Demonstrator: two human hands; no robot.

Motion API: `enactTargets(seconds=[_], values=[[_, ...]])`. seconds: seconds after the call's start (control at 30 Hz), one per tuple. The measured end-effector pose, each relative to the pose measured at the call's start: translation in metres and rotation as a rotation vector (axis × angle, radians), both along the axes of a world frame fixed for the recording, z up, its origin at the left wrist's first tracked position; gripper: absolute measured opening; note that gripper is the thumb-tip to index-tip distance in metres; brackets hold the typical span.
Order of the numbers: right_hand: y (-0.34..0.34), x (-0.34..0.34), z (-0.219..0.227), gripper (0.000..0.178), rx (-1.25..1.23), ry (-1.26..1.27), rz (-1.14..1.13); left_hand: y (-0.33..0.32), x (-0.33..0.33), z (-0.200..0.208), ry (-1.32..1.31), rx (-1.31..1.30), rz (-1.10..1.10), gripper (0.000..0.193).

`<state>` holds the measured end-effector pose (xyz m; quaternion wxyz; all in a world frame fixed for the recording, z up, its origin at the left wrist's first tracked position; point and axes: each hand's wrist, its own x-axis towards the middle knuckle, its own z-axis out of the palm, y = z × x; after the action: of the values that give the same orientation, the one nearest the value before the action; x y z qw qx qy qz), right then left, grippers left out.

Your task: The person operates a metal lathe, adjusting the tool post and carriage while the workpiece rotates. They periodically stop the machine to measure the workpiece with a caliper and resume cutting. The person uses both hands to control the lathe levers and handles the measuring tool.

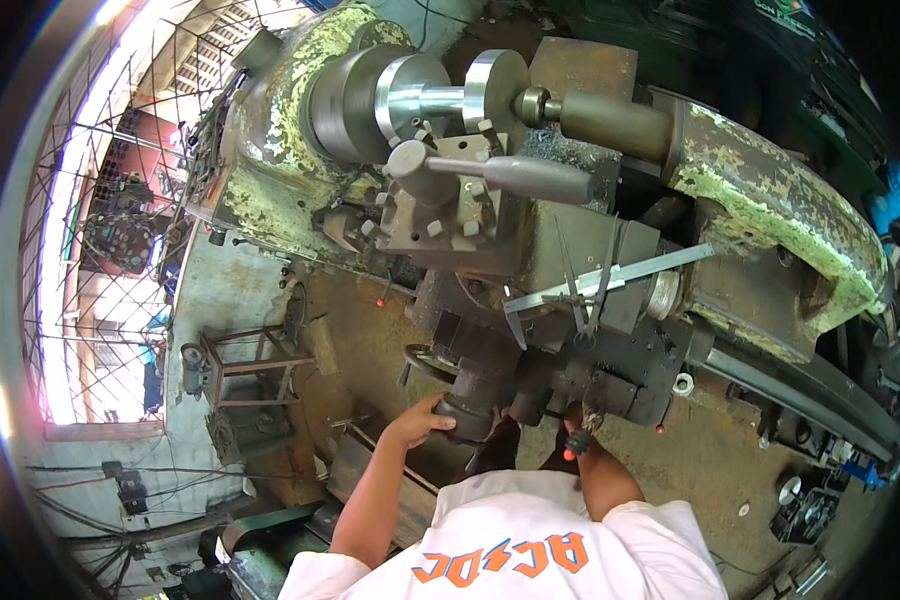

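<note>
Dark metal, the round handwheel [467,420] sits at the lathe carriage's [638,362] near side, grasped by the left hand's [417,425] fingers. The right hand's [574,414] grip is hidden; I cannot tell.

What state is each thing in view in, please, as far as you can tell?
Left hand, closed on the rim of the dark handwheel.
Right hand, mostly hidden; its grip cannot be told.
Bright metal workpiece, mounted between chuck and tailstock centre; spinning or not, cannot tell.
Tool-post lever, handle pointing right.
Sliding caliper, set down, held by neither hand.
</note>
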<state>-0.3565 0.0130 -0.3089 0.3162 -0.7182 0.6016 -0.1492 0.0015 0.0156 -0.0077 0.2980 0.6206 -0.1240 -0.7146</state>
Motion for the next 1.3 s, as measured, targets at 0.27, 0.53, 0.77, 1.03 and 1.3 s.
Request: enactTargets(seconds=[0.27, 0.53, 0.77, 1.03, 1.3], values=[[-0.037, -0.001, -0.025, 0.021, 0.317, 0.183, 0.006, 0.002, 0.001, 0.0, -0.032, 0.006, -0.039, 0.096], [-0.028, -0.11, 0.07, 0.026, 0.411, 0.229, 0.226, -0.009, -0.017, 0.024, -0.219, -0.104, -0.161, 0.085], [-0.15, -0.158, 0.39, 0.034, 0.613, -0.159, 0.478, -0.014, -0.028, 0.044, -0.399, -0.128, -0.241, 0.086], [-0.394, -0.215, 0.543, 0.023, -0.47, -0.371, -0.107, -0.013, -0.04, 0.056, -0.669, -0.123, -0.324, 0.09], [-0.527, -0.185, 0.465, 0.068, -0.578, 0.203, -0.438, -0.012, -0.047, 0.058, -0.767, -0.099, -0.31, 0.097]])
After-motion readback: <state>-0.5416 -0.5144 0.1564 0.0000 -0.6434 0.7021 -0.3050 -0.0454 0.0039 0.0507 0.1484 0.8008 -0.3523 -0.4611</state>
